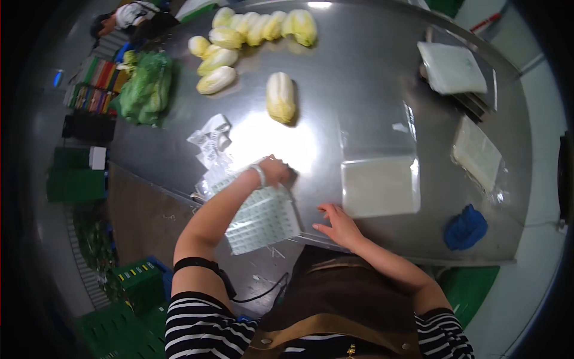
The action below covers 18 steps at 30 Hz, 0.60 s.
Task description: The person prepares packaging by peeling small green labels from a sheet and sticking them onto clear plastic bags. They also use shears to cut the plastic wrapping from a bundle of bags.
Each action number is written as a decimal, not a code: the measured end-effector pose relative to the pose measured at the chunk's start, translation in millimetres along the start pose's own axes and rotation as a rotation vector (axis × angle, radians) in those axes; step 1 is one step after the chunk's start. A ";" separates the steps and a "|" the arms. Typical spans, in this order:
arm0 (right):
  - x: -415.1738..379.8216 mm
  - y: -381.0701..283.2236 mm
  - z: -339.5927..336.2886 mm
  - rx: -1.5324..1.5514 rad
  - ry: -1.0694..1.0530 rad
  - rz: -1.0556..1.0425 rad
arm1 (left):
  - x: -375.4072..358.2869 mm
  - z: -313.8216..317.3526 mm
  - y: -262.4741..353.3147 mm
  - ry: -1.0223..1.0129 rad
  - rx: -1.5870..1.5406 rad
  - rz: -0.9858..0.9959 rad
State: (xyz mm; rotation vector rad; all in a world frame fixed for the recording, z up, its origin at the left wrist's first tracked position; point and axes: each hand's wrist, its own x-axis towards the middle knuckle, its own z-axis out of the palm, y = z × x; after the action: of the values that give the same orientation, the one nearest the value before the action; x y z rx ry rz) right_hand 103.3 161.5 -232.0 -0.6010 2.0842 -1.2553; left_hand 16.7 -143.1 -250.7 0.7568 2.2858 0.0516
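My left hand (275,172) is closed at the upper edge of a pale sheet printed with rows of green marks (263,218); it looks like a sheet of labels. The fingertips are partly hidden beneath the hand. The sheet's near end hangs over the table's front edge. My right hand (339,226) lies on the metal table near that edge, fingers apart, holding nothing. Just right of it is a flat stack of clear plastic bags (381,186). A single napa cabbage (280,97) lies farther back, beyond both hands.
Several napa cabbages (217,80) are grouped at the back left. A green bag (145,90) sits at the left edge, crumpled white strips (213,142) nearer. White packs (454,69) and a blue cloth-like bundle (465,228) lie at right. A person (134,15) is at far left.
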 end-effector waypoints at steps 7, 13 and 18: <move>27.0 -42.0 -1.8 0.071 0.185 0.096 | -43.0 -92.6 55.8 0.223 -0.449 -0.043; 0.0 -64.6 -57.3 0.035 0.338 -0.003 | -69.3 -129.2 94.5 0.360 -0.577 0.087; -30.4 -70.9 -97.9 -0.143 0.255 -0.051 | -67.9 -142.5 134.0 0.361 -0.580 0.010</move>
State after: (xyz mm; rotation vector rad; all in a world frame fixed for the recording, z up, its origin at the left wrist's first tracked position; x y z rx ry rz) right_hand 59.5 209.6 -125.7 -0.5857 2.3986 -1.2751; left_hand 31.0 -43.6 -69.7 0.4744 2.4086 0.8768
